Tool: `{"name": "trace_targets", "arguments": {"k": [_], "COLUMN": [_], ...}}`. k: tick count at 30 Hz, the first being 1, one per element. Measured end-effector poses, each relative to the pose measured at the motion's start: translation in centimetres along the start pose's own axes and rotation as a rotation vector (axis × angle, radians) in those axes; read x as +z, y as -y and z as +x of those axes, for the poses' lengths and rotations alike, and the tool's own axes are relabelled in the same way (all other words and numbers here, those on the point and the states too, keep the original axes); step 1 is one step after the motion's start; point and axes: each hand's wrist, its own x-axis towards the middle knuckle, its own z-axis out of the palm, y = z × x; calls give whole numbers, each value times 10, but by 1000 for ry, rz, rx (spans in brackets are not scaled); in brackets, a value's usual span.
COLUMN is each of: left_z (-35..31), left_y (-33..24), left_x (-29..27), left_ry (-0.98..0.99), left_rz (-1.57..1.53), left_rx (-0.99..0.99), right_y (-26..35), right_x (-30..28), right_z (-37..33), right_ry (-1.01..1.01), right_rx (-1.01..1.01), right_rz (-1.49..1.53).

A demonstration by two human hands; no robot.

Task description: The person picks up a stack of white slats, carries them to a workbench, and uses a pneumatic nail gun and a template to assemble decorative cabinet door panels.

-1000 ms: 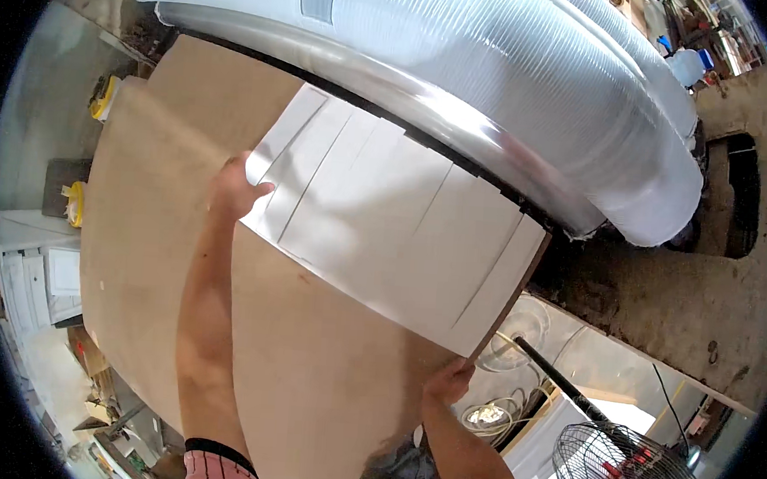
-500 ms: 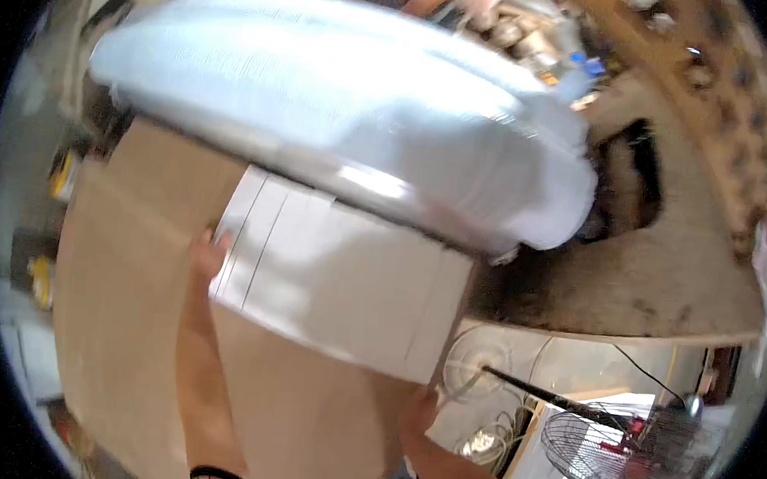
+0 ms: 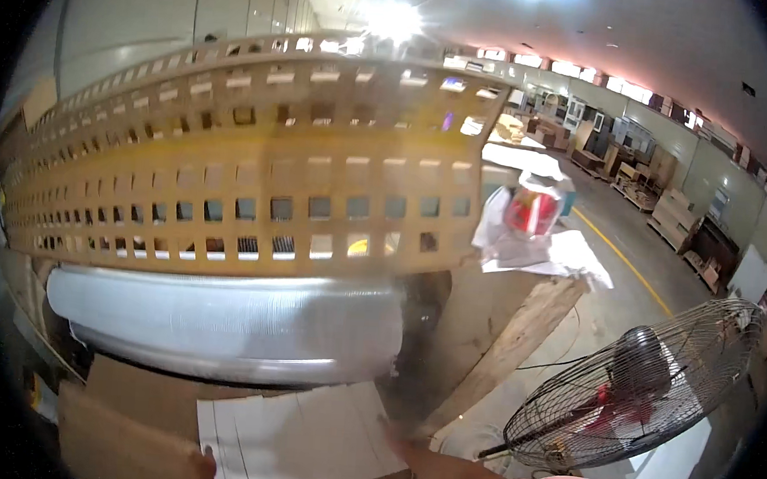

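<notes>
My right hand lies with its fingers stretched flat against the right edge of the white panel, not curled around it, so it presses rather than grips. My left hand shows only as a fingertip or two at the panel's lower left corner, low in the view; whether those fingers are hooked under the edge or merely resting there I cannot tell. The panel sits between my two hands, lying flat on a brown board that runs out to the left past my left hand. It looks thin, stiff and smooth, with faint lines across its face; I judge it light but slick, and likely to chip at the corners, so the opposite edges where my hands already are seem the sensible places to take hold. Just beyond my fingertips runs a long ribbed silver roller, lying crosswise and touching or nearly touching the board's far edge. Above and behind it stands a yellow perforated guard. Off to the right of my right hand stands a wire-caged floor fan, and farther back a white-wrapped bundle rests on a bench.
</notes>
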Motion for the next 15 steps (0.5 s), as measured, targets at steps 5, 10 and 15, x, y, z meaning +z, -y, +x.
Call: {"name": "trace_targets", "arguments": {"k": [5, 10, 15], "left_z": [-39, -97, -169], "left_y": [-115, -161, -167], "left_x": [-28, -53, -67], "left_ry": [59, 137, 181], "left_rz": [-125, -172, -198], "left_rx": [110, 60, -90], "right_y": [-29, -105, -186], "right_x": [-3, -16, -33], "right_z": [-49, -132, -198], "right_ry": [-20, -65, -115], "right_rx": [-92, -86, -58], "right_rz": [96, 200, 322]}}
